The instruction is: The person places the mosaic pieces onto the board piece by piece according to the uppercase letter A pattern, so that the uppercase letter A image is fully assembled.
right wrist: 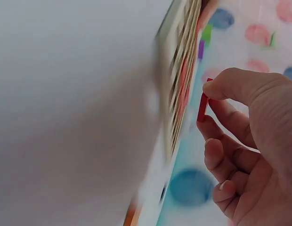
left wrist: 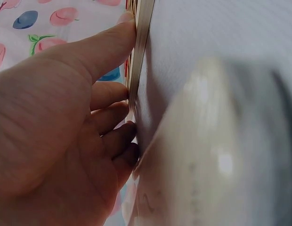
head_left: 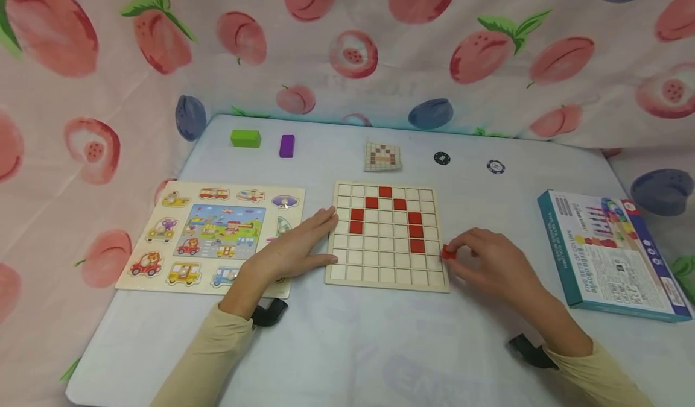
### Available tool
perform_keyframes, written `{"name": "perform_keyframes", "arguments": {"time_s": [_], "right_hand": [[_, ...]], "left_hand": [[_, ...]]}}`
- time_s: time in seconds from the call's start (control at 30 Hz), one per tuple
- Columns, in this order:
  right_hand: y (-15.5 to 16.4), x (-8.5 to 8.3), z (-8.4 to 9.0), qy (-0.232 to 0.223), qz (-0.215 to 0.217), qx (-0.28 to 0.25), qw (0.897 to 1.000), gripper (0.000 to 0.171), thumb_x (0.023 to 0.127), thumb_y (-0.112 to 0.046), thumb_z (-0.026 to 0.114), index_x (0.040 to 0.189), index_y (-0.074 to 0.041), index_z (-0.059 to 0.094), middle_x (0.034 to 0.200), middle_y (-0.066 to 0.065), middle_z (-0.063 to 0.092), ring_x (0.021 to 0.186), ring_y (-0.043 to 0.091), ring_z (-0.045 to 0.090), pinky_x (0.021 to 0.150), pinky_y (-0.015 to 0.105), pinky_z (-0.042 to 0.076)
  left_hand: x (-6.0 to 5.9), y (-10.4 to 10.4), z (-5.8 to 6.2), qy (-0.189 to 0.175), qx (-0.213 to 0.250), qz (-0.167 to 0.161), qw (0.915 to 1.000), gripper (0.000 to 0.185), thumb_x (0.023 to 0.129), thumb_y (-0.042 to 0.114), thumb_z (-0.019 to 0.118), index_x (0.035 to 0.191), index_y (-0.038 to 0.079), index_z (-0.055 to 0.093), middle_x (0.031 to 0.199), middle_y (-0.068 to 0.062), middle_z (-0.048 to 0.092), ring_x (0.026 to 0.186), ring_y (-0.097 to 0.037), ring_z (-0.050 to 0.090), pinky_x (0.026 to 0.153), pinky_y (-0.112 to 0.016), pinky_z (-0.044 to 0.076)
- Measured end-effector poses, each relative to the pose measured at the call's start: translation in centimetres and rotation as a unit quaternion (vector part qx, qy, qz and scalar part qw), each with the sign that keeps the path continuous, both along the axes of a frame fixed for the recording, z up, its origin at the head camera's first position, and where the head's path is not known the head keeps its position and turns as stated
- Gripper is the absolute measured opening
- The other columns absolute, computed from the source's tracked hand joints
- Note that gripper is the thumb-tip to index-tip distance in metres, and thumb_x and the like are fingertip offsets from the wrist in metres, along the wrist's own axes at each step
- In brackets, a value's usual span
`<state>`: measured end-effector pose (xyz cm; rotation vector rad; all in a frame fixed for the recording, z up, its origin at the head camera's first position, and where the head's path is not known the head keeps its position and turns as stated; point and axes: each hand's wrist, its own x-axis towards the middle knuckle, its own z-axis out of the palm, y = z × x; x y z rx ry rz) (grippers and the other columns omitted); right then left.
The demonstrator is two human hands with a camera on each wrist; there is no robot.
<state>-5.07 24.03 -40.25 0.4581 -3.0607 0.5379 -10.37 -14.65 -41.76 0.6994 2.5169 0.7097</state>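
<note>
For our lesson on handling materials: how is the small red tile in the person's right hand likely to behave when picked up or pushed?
The red tile, pinched by the right hand, looks thin and flat in the right wrist view, so it probably lies still rather than rolling. It seems stiff and likely light for its size. Lying flat beside the grid board, its edge may be awkward to lift.

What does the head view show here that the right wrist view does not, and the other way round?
Only the head view shows the left hand resting flat against the grid board's left edge, the vehicle puzzle, the box, the pattern card, the two chips, and the red tiles' arch pattern on the board.

Only the right wrist view shows, close up, how thin the red tile is and that thumb and fingertip pinch it, clear of the board.

Both show the right hand, the red tile, the grid board, and the green block and purple block.
</note>
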Motion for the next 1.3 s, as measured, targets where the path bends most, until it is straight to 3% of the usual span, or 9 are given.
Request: {"name": "perform_keyframes", "arguments": {"time_s": [0.17, 0.33, 0.63, 0.93, 1.1, 1.3], "right_hand": [[-6.6, -2.0, -0.5, 0.025, 0.084, -0.014, 0.996, 0.017, 0.088, -0.029, 0.088, 0.099, -0.021, 0.080, 0.102, -0.002, 0.078, 0.091, 0.018, 0.069, 0.083, 0.039, 0.059], [-11.8, -3.8, -1.1, 0.029, 0.152, -0.001, 0.988, 0.012, 0.094, -0.029, 0.082, 0.102, -0.021, 0.081, 0.106, -0.005, 0.079, 0.100, 0.016, 0.073, 0.088, 0.037, 0.061], [-13.1, -4.4, -1.5, 0.037, 0.139, 0.028, 0.989, 0.016, 0.094, -0.029, 0.083, 0.108, -0.021, 0.084, 0.110, -0.004, 0.079, 0.103, 0.017, 0.072, 0.090, 0.037, 0.062], [-9.6, -3.7, -0.5, -0.033, 0.134, 0.002, 0.990, 0.026, 0.100, -0.032, 0.074, 0.125, -0.026, 0.080, 0.127, -0.002, 0.074, 0.122, 0.021, 0.068, 0.106, 0.045, 0.059], [-4.7, -3.6, -0.1, -0.037, 0.063, 0.003, 0.997, 0.030, 0.099, -0.030, 0.077, 0.128, -0.021, 0.077, 0.132, 0.007, 0.072, 0.125, 0.031, 0.066, 0.108, 0.055, 0.056], [2.6, -3.5, -0.1, -0.037, -0.038, 0.025, 0.998, 0.030, 0.099, -0.023, 0.074, 0.129, -0.015, 0.075, 0.127, 0.015, 0.070, 0.109, 0.034, 0.066, 0.092, 0.056, 0.060]], "left_hand": [[0.0, 0.0, -0.1, 0.004, -0.009, 0.000, 1.0000, 0.089, 0.102, 0.045, 0.071, 0.171, 0.016, 0.023, 0.182, 0.000, 0.010, 0.170, -0.026, 0.010, 0.136, -0.050, 0.025], [-0.1, 0.2, -0.2, 0.003, -0.001, 0.001, 1.0000, 0.087, 0.102, 0.044, 0.071, 0.171, 0.015, 0.025, 0.182, -0.001, 0.012, 0.170, -0.027, 0.010, 0.136, -0.051, 0.025], [-0.3, 0.9, 0.0, 0.013, -0.013, -0.008, 0.9998, 0.087, 0.103, 0.046, 0.070, 0.171, 0.017, 0.026, 0.182, 0.000, 0.012, 0.170, -0.025, 0.011, 0.136, -0.049, 0.025], [-0.2, 0.7, 0.0, 0.004, -0.011, -0.002, 0.9999, 0.087, 0.103, 0.045, 0.070, 0.171, 0.016, 0.024, 0.182, 0.000, 0.010, 0.170, -0.026, 0.010, 0.136, -0.050, 0.025], [-0.1, 0.4, -0.1, 0.004, -0.010, 0.000, 0.9999, 0.089, 0.102, 0.045, 0.071, 0.171, 0.016, 0.023, 0.182, 0.000, 0.009, 0.170, -0.026, 0.009, 0.136, -0.050, 0.025], [0.0, 0.0, -0.1, -0.003, -0.010, 0.004, 0.9999, 0.090, 0.102, 0.045, 0.071, 0.172, 0.018, 0.022, 0.183, 0.002, 0.008, 0.171, -0.024, 0.008, 0.136, -0.050, 0.025]]}}
